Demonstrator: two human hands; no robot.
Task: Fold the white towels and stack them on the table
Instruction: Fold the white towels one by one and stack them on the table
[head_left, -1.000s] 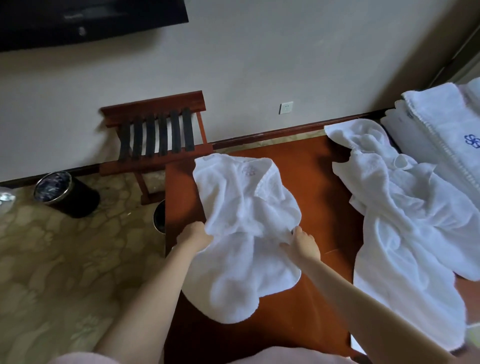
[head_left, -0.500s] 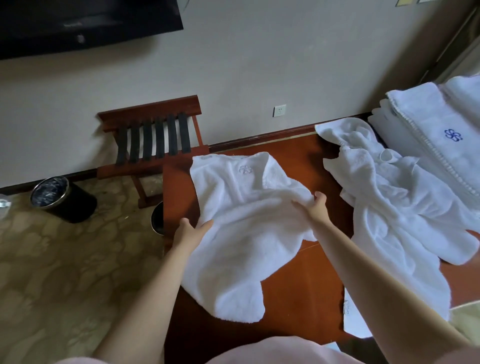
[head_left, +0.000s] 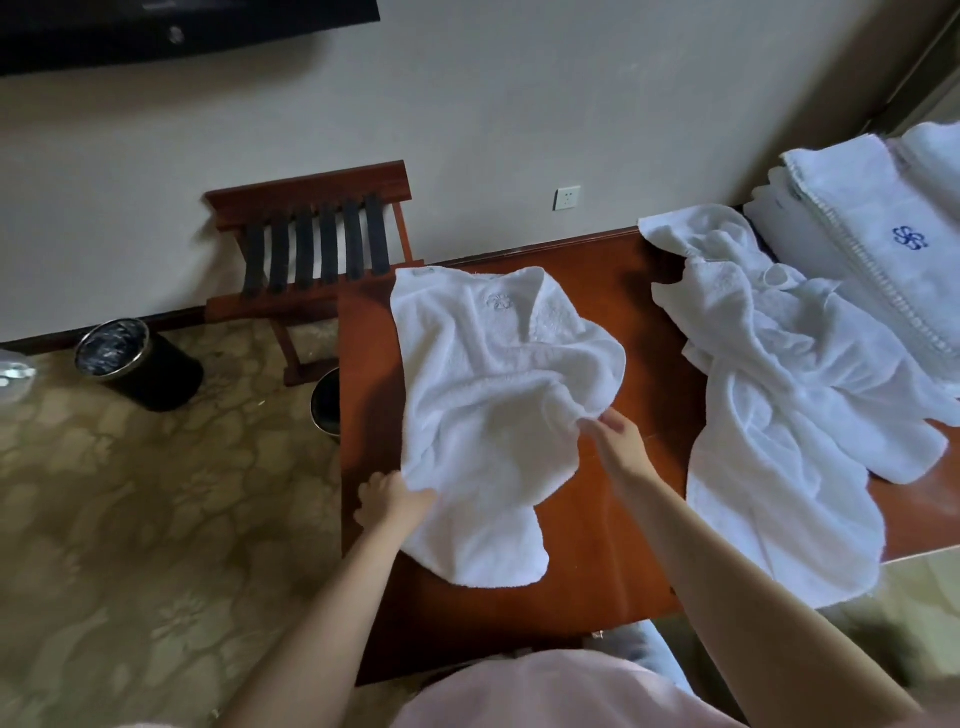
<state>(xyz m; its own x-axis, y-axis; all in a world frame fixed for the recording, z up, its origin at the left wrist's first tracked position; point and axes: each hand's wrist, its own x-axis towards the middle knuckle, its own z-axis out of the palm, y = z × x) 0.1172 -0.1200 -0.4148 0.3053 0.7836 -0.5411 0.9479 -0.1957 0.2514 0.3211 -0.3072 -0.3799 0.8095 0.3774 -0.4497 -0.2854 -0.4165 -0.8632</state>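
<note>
- Towel (head_left: 498, 405) runs lengthwise away from you on the counter (head_left: 649, 338).
- Your left hand (head_left: 389, 501) grips its near-left edge; your right hand (head_left: 618, 436) pinches its right edge, farther up.

place: I read this as a hotel guest room | evidence: strapped wooden luggage rack (head_left: 317, 249) against the wall, off the far left corner of the table (head_left: 623, 519) | wall-mounted TV (head_left: 182, 31) | folded towels (head_left: 883, 270) with a blue emblem at its right end | patterned carpet (head_left: 130, 519), black bin (head_left: 137, 364)
</note>
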